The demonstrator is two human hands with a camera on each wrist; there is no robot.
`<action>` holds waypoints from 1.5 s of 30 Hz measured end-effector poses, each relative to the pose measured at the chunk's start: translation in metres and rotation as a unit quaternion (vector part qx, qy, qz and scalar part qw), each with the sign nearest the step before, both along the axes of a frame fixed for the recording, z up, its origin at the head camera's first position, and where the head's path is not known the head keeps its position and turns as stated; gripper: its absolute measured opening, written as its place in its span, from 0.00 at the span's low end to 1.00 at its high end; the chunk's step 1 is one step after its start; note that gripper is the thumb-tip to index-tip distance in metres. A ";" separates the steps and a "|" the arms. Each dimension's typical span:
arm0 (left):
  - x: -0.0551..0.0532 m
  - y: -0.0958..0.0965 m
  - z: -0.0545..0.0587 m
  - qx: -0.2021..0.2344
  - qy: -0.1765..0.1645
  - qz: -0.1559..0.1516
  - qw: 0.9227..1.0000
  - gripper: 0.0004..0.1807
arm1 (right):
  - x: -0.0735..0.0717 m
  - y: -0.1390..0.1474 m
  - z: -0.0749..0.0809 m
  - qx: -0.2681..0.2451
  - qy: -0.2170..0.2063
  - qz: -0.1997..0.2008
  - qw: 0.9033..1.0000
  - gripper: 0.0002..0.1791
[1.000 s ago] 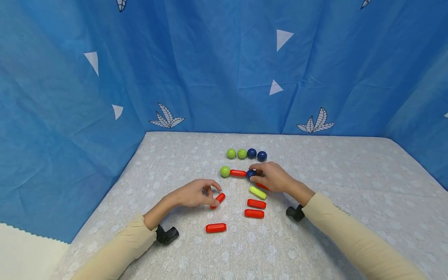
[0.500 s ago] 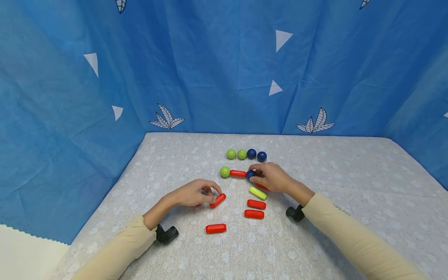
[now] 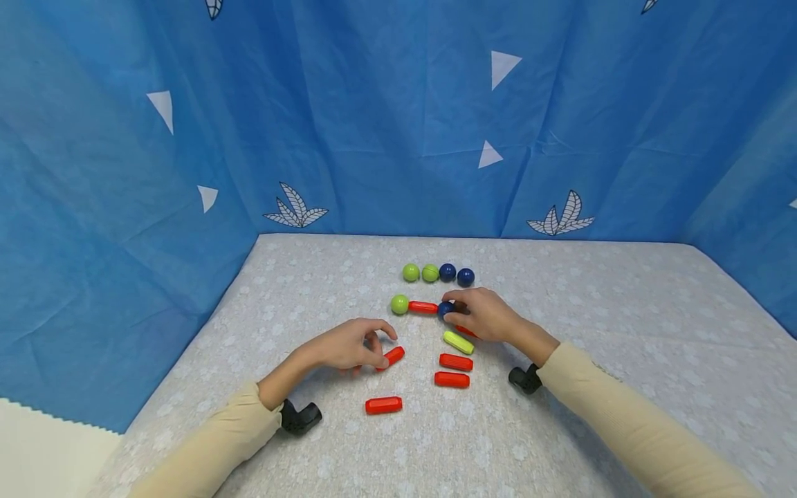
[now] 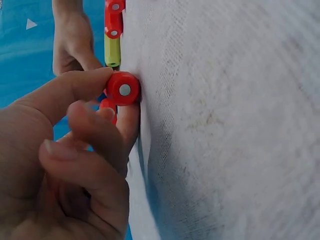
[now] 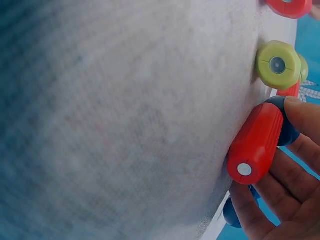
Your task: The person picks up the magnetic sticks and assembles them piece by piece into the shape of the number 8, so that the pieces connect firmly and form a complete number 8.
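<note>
In the head view my left hand (image 3: 355,344) is low over the table at a red magnetic rod (image 3: 392,357). The left wrist view shows that rod (image 4: 124,89) end on, a silver disc in its tip, pinched between thumb and a finger. My right hand (image 3: 482,315) holds a dark blue ball (image 3: 445,310) with thumb and fingers. The ball ends a row with a red rod (image 3: 423,307) and a green ball (image 3: 400,304). Another red rod (image 5: 256,144) meets the blue ball under my right hand, mostly hidden in the head view.
Behind the row stand two green balls (image 3: 411,272) and two dark blue balls (image 3: 465,277). Nearer lie a yellow-green rod (image 3: 459,342) and red rods (image 3: 456,362), (image 3: 452,379), with one more red rod (image 3: 383,405) front left. A blue curtain (image 3: 398,117) hangs behind the table.
My left thumb and fingers have shifted slightly around the red rod, which has moved a little to the right. The right hand keeps its hold on the blue ball.
</note>
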State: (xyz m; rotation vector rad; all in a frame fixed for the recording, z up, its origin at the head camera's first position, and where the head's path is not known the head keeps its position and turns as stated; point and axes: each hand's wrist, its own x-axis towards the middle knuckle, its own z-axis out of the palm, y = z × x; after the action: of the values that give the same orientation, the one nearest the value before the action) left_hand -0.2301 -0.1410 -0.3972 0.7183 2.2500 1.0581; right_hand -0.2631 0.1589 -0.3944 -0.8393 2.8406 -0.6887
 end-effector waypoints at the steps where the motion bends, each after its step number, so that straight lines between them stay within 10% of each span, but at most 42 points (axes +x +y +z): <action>1: 0.000 0.000 0.000 0.003 0.003 0.001 1.000 0.20 | 0.000 0.000 0.000 0.001 0.000 0.000 1.000 0.21; 15: -0.019 0.000 0.000 0.068 0.005 0.157 0.985 0.18 | 0.002 -0.002 0.002 0.004 0.001 -0.003 1.000 0.21; 45: -0.016 0.017 -0.002 0.066 0.016 0.117 0.991 0.17 | 0.003 -0.003 0.003 0.006 0.001 -0.006 1.000 0.21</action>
State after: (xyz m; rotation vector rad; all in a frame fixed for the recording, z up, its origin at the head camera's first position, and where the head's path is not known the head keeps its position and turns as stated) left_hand -0.2459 -0.1236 -0.3995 0.5366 2.3517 1.3250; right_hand -0.2602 0.1563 -0.3918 -0.8239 2.8512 -0.6731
